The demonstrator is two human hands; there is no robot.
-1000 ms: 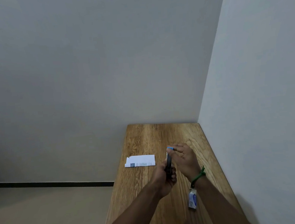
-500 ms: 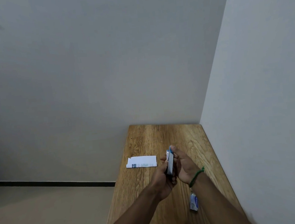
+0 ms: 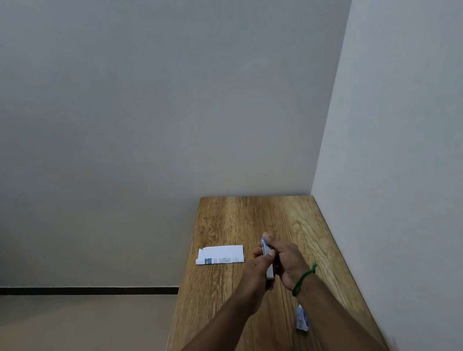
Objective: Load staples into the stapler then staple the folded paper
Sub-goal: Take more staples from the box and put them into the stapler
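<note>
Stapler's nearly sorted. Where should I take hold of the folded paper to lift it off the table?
Pinch the folded paper at its left end, coming from the table's left edge. That corner overhangs the edge, so fingers can likely get beneath it; the rest lies flat on the wood.

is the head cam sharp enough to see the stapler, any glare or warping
Head view: dim, even light, no glare on the wooden table. The stapler is small and soft between the left hand and right hand, so its detail is unreadable. Print on the folded paper is blurred. Wide-angle warping tilts the wall corner, and the small box by the right wrist is smeared.
</note>
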